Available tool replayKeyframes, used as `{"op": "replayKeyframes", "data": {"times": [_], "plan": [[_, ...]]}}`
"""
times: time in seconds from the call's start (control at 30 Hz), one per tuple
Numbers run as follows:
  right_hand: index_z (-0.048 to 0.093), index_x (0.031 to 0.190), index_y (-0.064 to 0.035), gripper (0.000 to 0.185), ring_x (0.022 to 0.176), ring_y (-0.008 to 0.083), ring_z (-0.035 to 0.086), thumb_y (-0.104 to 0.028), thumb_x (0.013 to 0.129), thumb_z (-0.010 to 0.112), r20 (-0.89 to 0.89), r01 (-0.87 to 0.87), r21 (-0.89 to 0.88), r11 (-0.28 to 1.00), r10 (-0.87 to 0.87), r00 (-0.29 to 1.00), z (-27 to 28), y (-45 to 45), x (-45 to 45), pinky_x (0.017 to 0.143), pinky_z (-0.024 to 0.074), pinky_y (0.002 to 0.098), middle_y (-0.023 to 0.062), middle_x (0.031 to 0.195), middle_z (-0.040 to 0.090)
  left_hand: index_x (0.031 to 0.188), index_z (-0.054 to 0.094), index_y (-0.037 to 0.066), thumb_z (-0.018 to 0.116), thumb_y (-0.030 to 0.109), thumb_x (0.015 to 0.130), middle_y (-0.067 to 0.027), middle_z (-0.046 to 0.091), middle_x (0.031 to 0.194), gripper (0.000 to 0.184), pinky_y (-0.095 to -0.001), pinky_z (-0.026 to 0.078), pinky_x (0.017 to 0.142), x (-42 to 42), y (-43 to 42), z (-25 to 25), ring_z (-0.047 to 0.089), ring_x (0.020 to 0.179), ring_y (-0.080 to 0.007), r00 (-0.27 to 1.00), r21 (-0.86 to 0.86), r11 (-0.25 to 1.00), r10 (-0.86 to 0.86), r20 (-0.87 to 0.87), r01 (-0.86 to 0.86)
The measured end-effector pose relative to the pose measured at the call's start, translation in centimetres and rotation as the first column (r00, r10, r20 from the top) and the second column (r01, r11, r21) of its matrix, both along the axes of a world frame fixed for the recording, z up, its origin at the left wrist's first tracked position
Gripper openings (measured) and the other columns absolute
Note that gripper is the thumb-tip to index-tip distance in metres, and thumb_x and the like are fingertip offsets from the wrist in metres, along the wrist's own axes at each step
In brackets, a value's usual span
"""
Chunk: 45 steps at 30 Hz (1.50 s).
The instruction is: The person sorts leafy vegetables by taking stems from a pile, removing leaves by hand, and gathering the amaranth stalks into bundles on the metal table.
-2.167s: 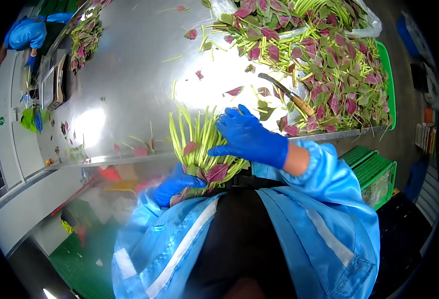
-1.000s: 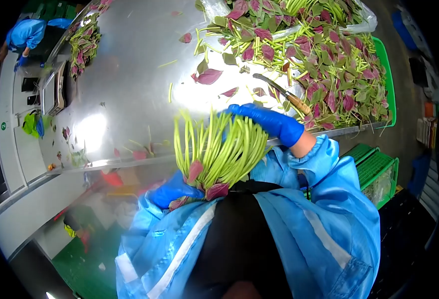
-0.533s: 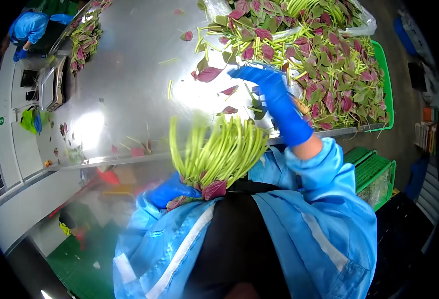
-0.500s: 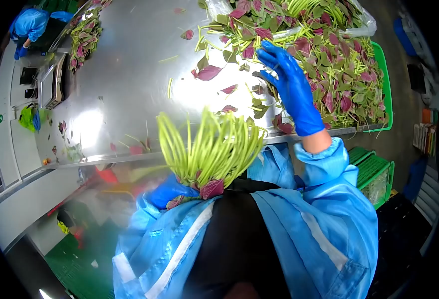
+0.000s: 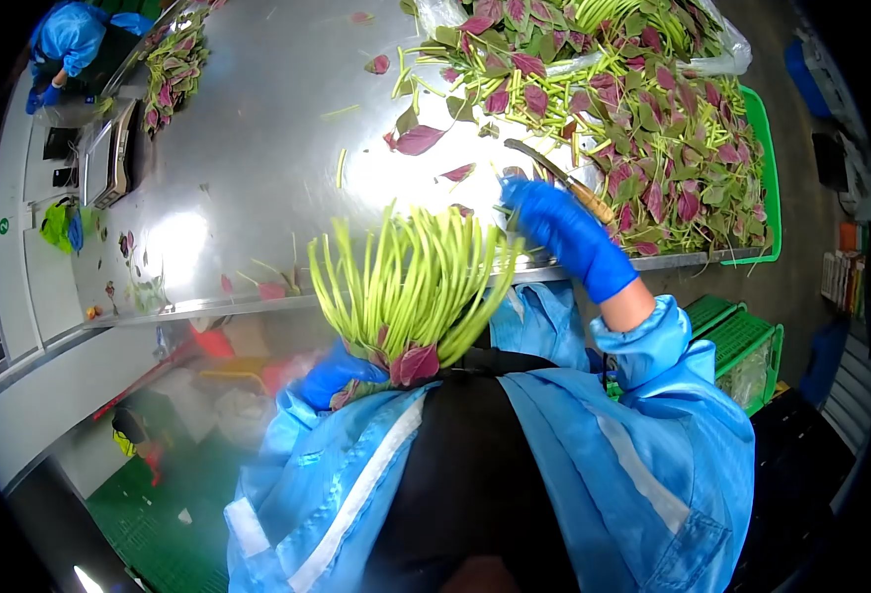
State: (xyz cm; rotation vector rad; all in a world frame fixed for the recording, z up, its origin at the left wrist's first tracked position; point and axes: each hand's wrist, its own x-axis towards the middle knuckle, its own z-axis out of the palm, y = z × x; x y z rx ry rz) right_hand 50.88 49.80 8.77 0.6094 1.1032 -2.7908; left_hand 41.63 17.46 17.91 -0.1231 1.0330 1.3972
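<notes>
My left hand (image 5: 335,378), in a blue glove, is closed around the leafy end of a bunch of red amaranth (image 5: 406,287) close to my body. Its pale green stems fan upward, and a purple leaf hangs over the near side. At the table's front edge, my gloved right hand (image 5: 566,235) has its fingers curled together just right of the stem tips. A dark green bit shows by its fingertips, too small to name. Beside that hand lies a knife (image 5: 559,176) with a dark curved blade and a wooden handle.
Loose amaranth (image 5: 663,148) is heaped at the right, against a green crate (image 5: 774,178). Scattered leaves dot the metal table (image 5: 258,128). A scale (image 5: 111,158) stands at the left, near a co-worker in blue (image 5: 68,44). Green crates (image 5: 742,341) stand below at right.
My right hand has come down from the heap toward the bunch, and its spread fingers have curled in. The knife now shows beside it. My left hand keeps its hold.
</notes>
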Motion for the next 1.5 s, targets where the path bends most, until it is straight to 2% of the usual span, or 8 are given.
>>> {"op": "replayKeyframes", "data": {"times": [0.33,0.6,0.9,0.97,1.0,1.1,1.23,1.5], "plan": [[0.064,0.104,-0.0052,0.054,0.088,0.0333,0.061,-0.047,0.072,0.077,-0.098,0.103,0.995,-0.006,0.268,0.958,5.3,-2.5,0.7,0.079,0.0498,0.0387,0.0155,0.102,0.062,0.139,0.039,0.002,0.072,-0.007,0.067,-0.0114,0.049,0.134,0.08,-0.0349,0.035,0.106,-0.3,0.1,0.1,0.047,0.123,-0.023,1.0,-0.016,1.0,-0.018,0.004,0.018],[0.071,0.103,-0.0098,0.039,0.09,0.0246,0.065,-0.04,0.079,0.073,0.293,-0.656,0.703,0.275,0.728,0.62,4.8,-5.8,-0.6,0.082,0.0486,0.0341,0.013,0.096,0.068,0.139,0.039,0.002,0.071,-0.007,0.067,-0.0115,0.05,0.134,0.08,-0.0347,0.035,0.106,-0.4,0.1,0.6,0.047,0.123,-0.0231,1.0,-0.023,0.999,-0.021,0.009,0.022],[0.07,0.102,-0.0008,0.027,0.094,0.0219,0.065,-0.017,0.091,0.052,-0.269,-0.122,0.64,0.759,0.37,0.889,3.7,2.8,0.8,0.088,0.0487,0.0311,0.0127,0.103,0.069,0.139,0.039,0.003,0.071,-0.007,0.067,-0.0116,0.05,0.133,0.079,-0.0344,0.035,0.106,-0.9,0.5,0.4,0.047,0.123,-0.0233,0.999,-0.018,0.999,-0.033,0.016,0.034],[0.063,0.113,-0.0003,0.031,0.102,0.0262,0.063,-0.021,0.093,0.052,-0.268,0.171,-0.228,0.959,-0.23,0.936,2.2,4.8,0.6,0.094,0.0468,0.0375,0.0156,0.112,0.065,0.139,0.039,0.003,0.071,-0.007,0.067,-0.0116,0.05,0.133,0.079,-0.0344,0.036,0.106,-0.9,0.4,0.3,0.047,0.123,-0.0233,0.999,-0.02,0.999,-0.038,0.014,0.038],[0.06,0.118,0.0001,0.035,0.104,0.0261,0.062,-0.024,0.094,0.054,-0.156,0.106,0.276,0.955,-0.064,0.986,2.6,6.4,0.2,0.093,0.0474,0.0375,0.0158,0.112,0.065,0.139,0.039,0.003,0.071,-0.007,0.067,-0.0117,0.05,0.133,0.079,-0.0344,0.036,0.106,-1.0,0.4,0.3,0.047,0.123,-0.0233,0.999,-0.023,0.999,-0.038,0.019,0.038],[0.045,0.135,-0.0053,0.066,0.112,0.0264,0.059,-0.042,0.084,0.066,0.315,-0.299,0.834,-0.463,-0.046,0.948,3.3,5.8,0.1,0.094,0.0471,0.0351,0.0181,0.127,0.057,0.139,0.039,0.003,0.071,-0.007,0.067,-0.0117,0.05,0.133,0.079,-0.0343,0.036,0.106,-0.9,0.3,0.3,0.047,0.123,-0.0233,0.999,-0.026,0.999,-0.027,0.029,0.028],[0.035,0.144,-0.0083,0.08,0.109,0.0207,0.058,-0.031,0.079,0.076,0.266,-0.463,0.744,0.482,0.421,0.867,3.0,1.2,0.7,0.092,0.0469,0.0342,0.015,0.127,0.056,0.139,0.039,0.003,0.071,-0.007,0.067,-0.0118,0.051,0.133,0.079,-0.0342,0.036,0.106,-1.0,0.3,0.2,0.047,0.123,-0.0234,1.0,-0.018,1.0,-0.014,0.028,0.014],[0.059,0.122,0.0019,0.04,0.076,0.0116,0.064,-0.005,0.083,0.067,0.074,-0.03,0.575,0.818,-0.015,0.997,1.1,3.5,-0.2,0.077,0.0529,0.0256,0.0088,0.086,0.07,0.139,0.04,0.003,0.071,-0.007,0.067,-0.0119,0.051,0.133,0.079,-0.0339,0.036,0.106,-0.9,0.9,0.1,0.048,0.123,-0.0235,0.999,-0.02,0.999,-0.046,0.007,0.046]]}}
